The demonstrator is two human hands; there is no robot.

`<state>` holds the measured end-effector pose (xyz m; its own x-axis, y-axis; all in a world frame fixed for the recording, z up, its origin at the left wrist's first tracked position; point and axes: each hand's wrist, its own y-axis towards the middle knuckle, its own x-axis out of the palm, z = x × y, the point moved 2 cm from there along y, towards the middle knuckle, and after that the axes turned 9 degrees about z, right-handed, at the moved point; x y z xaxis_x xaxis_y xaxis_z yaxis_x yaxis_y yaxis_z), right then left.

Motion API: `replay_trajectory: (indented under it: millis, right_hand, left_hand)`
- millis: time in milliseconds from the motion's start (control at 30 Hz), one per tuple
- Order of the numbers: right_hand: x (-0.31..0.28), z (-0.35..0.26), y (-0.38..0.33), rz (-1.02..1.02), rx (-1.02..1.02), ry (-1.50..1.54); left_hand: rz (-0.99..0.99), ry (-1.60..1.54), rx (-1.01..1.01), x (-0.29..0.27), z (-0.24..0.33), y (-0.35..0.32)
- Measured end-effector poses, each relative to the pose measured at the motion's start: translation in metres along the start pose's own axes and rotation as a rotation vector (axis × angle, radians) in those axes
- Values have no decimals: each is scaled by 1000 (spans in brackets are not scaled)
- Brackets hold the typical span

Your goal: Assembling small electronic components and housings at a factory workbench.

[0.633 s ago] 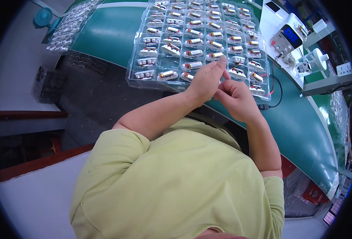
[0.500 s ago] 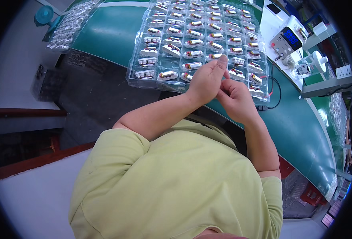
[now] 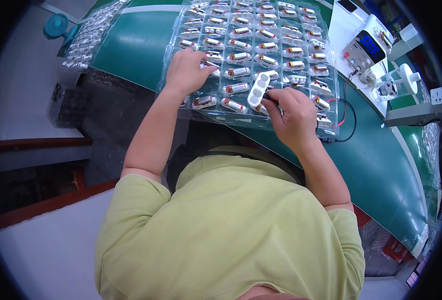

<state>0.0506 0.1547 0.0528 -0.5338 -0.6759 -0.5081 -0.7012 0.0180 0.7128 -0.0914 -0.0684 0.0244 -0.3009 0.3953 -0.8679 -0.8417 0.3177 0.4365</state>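
A clear plastic tray (image 3: pixel 221 116) with many compartments holds rows of small white oblong parts, most carrying a silvery battery with red and yellow ends. Over the tray's left columns, my left hand (image 3: pixel 187 74) has its fingertips closed on one of these battery-bearing parts (image 3: pixel 211 64), mostly covered by the fingers. My right hand (image 3: pixel 296 114), above the tray's near right side, pinches a white oblong part (image 3: pixel 258 90) with round grey recesses in its face. Something dark shows between that part and the right fingertips; I cannot make out what it is.
A power supply (image 3: pixel 365 49) with a lit blue display stands at the right, its red and black leads (image 3: pixel 352 122) looping beside the tray. A white round stand (image 3: pixel 408 79) is nearby. More filled trays (image 3: pixel 93 32) and a teal fan (image 3: pixel 56 26) lie far left on the green table (image 3: pixel 136 42).
My hands have parted. The left one has moved left to the tray's left columns and taken hold of a part; the right stays near its place, its white part now in plain sight.
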Motion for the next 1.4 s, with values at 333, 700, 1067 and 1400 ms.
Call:
replay_trajectory:
  millis: [333,700,1067,1400]
  right_hand:
    - [8,0,5,-3,-1,-83]
    - [17,14,20,-232,695,293]
    - [32,24,2,-338,704,470]
    - [23,14,-5,-225,610,434]
  left_hand:
    - [-317,-312,-72,-16,-2,6]
    - [-424,-1854,-833,-13,-9,-3]
    - [-520,-1675,-598,1,36,-23]
    - [-166,-764,-69,-13,37,-9]
